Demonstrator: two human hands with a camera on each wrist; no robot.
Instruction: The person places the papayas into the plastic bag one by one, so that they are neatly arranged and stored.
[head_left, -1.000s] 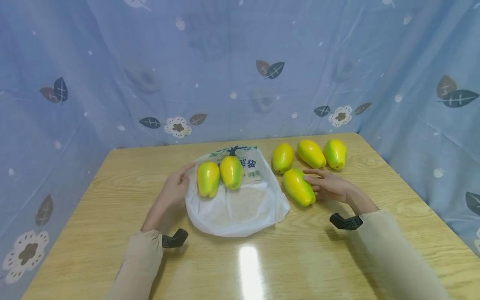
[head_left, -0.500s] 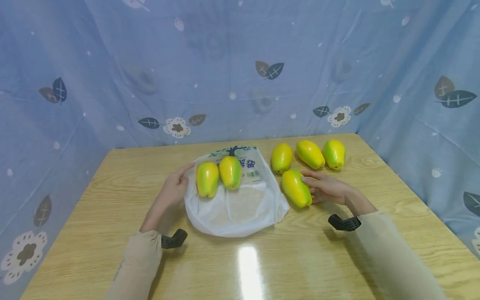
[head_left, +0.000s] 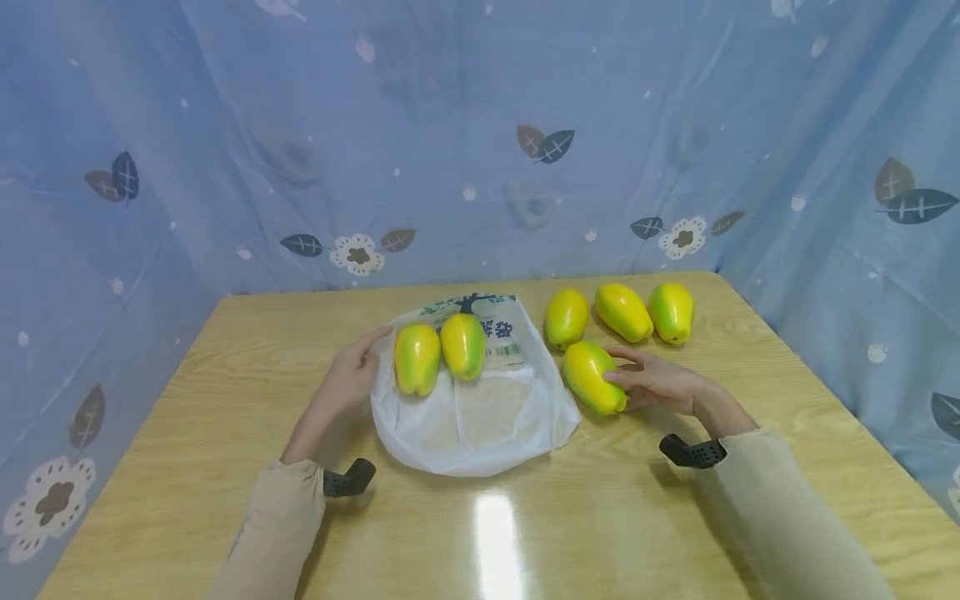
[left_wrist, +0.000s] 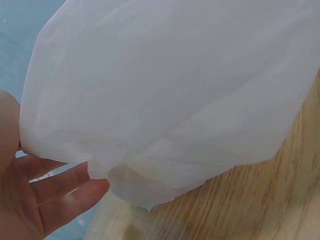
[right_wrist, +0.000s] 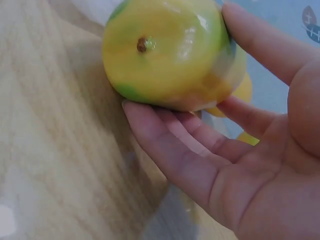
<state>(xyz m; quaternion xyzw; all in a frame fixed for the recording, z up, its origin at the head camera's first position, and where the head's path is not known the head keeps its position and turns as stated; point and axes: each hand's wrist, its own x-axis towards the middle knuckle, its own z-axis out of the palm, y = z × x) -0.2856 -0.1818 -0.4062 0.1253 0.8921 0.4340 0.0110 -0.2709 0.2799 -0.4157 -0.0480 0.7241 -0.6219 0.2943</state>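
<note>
A white plastic bag [head_left: 487, 408] with green and dark print lies spread on the table. Two glossy yellow-green papayas [head_left: 417, 358] rest side by side within its outline; whether they are inside or on top I cannot tell. My left hand [head_left: 348, 375] holds the bag's left edge, with thumb and fingers on either side of the film in the left wrist view; the index finger is partly hidden. Right of the bag, my right hand [head_left: 660, 383] grips another papaya [right_wrist: 165, 55] low over the table, thumb above and fingers beneath.
Three more papayas stand in a row at the back right: left one [head_left: 566, 318], middle one [head_left: 624, 312], right one [head_left: 672, 312]. A blue patterned curtain [head_left: 450, 150] hangs behind the wooden table [head_left: 247, 400] and along its sides.
My right hand has closed round the papaya, the thumb now pressing its side, and the fruit has rolled slightly left. The left hand and bag have stayed put.
</note>
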